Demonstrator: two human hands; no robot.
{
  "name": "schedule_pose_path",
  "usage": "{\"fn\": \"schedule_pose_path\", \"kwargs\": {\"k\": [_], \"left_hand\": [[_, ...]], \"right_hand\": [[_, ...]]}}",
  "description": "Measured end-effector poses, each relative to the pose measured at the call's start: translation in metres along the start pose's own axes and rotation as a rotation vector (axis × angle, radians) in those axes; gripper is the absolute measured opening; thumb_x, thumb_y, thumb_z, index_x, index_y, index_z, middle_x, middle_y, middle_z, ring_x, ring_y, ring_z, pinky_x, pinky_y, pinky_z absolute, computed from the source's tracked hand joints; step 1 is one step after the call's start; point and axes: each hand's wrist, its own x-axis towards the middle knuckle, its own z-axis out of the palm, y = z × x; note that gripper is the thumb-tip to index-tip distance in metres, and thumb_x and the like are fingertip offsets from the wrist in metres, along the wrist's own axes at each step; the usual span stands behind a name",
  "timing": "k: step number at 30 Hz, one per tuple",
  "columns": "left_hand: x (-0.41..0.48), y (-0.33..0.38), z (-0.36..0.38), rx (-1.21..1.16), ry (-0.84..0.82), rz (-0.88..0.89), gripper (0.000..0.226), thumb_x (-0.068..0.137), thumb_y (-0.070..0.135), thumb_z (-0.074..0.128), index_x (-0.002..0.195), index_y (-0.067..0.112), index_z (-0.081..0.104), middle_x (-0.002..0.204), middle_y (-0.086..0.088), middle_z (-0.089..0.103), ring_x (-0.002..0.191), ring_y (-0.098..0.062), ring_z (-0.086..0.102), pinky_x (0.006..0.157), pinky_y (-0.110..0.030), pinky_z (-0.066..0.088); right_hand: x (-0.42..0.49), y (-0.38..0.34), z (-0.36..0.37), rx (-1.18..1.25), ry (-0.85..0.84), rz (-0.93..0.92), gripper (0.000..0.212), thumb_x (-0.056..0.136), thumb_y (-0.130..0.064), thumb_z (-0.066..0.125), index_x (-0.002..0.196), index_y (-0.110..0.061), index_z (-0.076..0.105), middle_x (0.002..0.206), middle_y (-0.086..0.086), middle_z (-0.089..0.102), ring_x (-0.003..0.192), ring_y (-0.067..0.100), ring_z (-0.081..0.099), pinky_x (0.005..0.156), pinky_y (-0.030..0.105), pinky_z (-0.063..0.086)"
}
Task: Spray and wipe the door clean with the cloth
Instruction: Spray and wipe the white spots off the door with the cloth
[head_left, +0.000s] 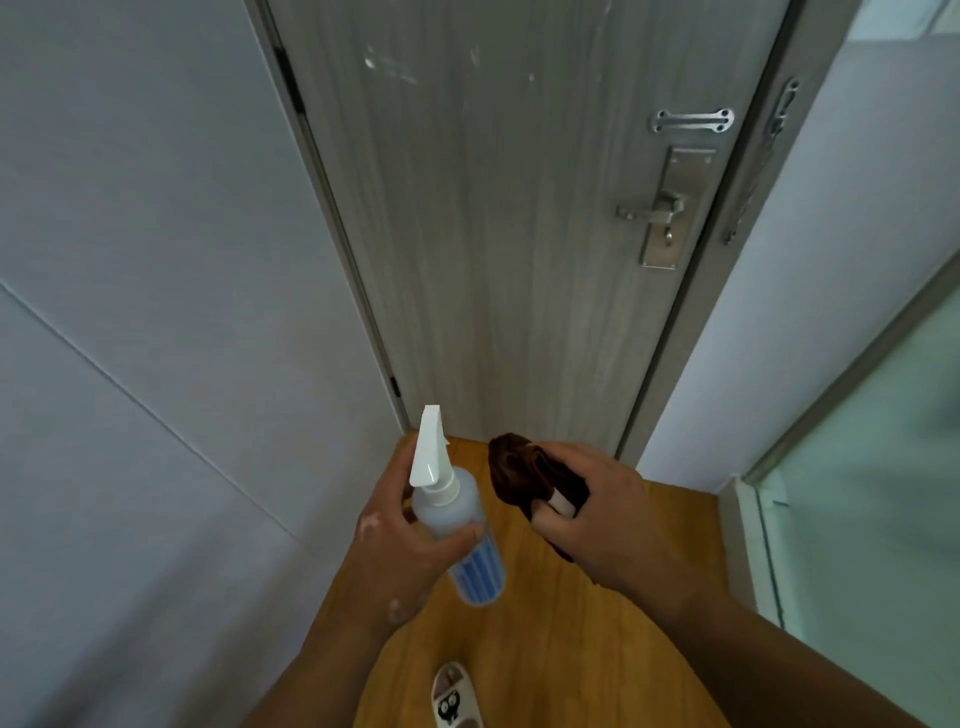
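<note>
A grey wood-grain door (493, 208) stands shut straight ahead, with whitish smudges near its top. My left hand (389, 540) grips a clear spray bottle (457, 514) with a white trigger head and a blue label; the nozzle points up toward the door. To its right, my right hand (597, 514) holds a bunched dark brown cloth (519, 467) with a small white tag. Both hands hover low in front of the door's foot, apart from its surface.
A metal lever handle (660, 208) on a plate and a latch bar (693, 120) sit on the door's right side. A white wall (156, 260) runs along the left, a glass partition (872, 441) on the right. The wooden floor (545, 623) shows a slipper (454, 696).
</note>
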Motion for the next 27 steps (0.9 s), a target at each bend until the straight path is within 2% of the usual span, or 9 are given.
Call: {"fn": "schedule_pose_path", "kwargs": {"k": [2,4,7,11,13,15,18,22,27], "left_hand": [[0.035,-0.001,0.001,-0.007,-0.026,0.011,0.093,0.063,0.029,0.089,0.131,0.058,0.033,0.125,0.017,0.058,0.111,-0.007,0.061,0.080,-0.018,0.057],[0.071,-0.004,0.001,-0.017,-0.060,0.022,0.093,0.062,0.032,0.089,0.135,0.051,0.035,0.127,0.012,0.059,0.112,-0.011,0.061,0.086,-0.031,0.059],[0.124,-0.010,-0.002,-0.019,-0.116,0.049,0.095,0.060,0.037,0.089,0.138,0.045,0.035,0.127,0.009,0.059,0.113,-0.013,0.061,0.088,-0.036,0.059],[0.193,-0.011,-0.007,-0.087,-0.194,0.044,0.091,0.052,0.043,0.087,0.126,0.062,0.038,0.118,0.022,0.061,0.110,-0.009,0.063,0.087,-0.035,0.059],[0.227,-0.014,-0.006,-0.110,-0.228,0.051,0.090,0.052,0.041,0.088,0.125,0.062,0.040,0.117,0.025,0.060,0.109,-0.009,0.063,0.086,-0.036,0.059],[0.257,-0.010,-0.005,-0.112,-0.264,0.075,0.088,0.052,0.038,0.089,0.120,0.066,0.040,0.114,0.027,0.060,0.105,-0.002,0.062,0.083,-0.029,0.058],[0.300,0.002,0.003,-0.132,-0.299,0.087,0.076,0.052,0.026,0.088,0.108,0.058,0.048,0.103,0.013,0.066,0.093,-0.001,0.064,0.073,-0.020,0.054],[0.357,0.016,0.022,-0.110,-0.322,0.099,0.086,0.036,0.044,0.082,0.113,0.052,0.044,0.107,0.015,0.064,0.095,0.002,0.063,0.072,-0.011,0.047],[0.430,0.049,0.048,-0.129,-0.328,0.058,0.084,0.038,0.038,0.086,0.116,0.036,0.057,0.099,0.011,0.070,0.086,0.005,0.066,0.072,-0.020,0.053]], "right_hand": [[0.028,0.002,-0.001,-0.007,0.029,0.007,0.048,0.082,-0.022,0.081,0.127,-0.033,0.068,0.108,-0.018,0.068,0.103,-0.001,0.063,0.085,0.010,0.051],[0.057,0.004,0.000,-0.021,0.064,0.018,0.049,0.082,-0.026,0.080,0.128,-0.033,0.067,0.111,-0.018,0.069,0.105,-0.001,0.063,0.088,0.010,0.052],[0.100,0.005,0.004,-0.028,0.121,0.061,0.050,0.080,-0.022,0.082,0.127,-0.033,0.068,0.111,-0.021,0.067,0.107,-0.005,0.062,0.090,0.009,0.050],[0.149,0.008,0.012,-0.022,0.204,0.122,0.053,0.080,-0.017,0.084,0.126,-0.037,0.066,0.112,-0.023,0.067,0.106,-0.006,0.063,0.089,0.009,0.051],[0.171,0.012,0.015,-0.012,0.269,0.153,0.056,0.080,-0.014,0.084,0.124,-0.040,0.064,0.112,-0.024,0.068,0.106,-0.005,0.064,0.088,0.009,0.052],[0.189,0.018,0.014,-0.004,0.315,0.192,0.058,0.079,-0.015,0.086,0.121,-0.047,0.061,0.110,-0.026,0.068,0.105,-0.006,0.065,0.087,0.009,0.052],[0.217,0.032,0.010,-0.013,0.331,0.208,0.060,0.077,-0.019,0.087,0.116,-0.056,0.060,0.108,-0.028,0.069,0.104,-0.007,0.065,0.090,0.012,0.054],[0.261,0.047,-0.005,-0.014,0.433,0.193,0.065,0.073,-0.012,0.089,0.110,-0.058,0.060,0.104,-0.032,0.070,0.101,-0.008,0.066,0.088,0.008,0.052],[0.331,0.063,-0.045,-0.026,0.523,0.101,0.065,0.071,-0.007,0.087,0.111,-0.053,0.065,0.107,-0.028,0.071,0.100,-0.004,0.069,0.088,0.009,0.052]]}}
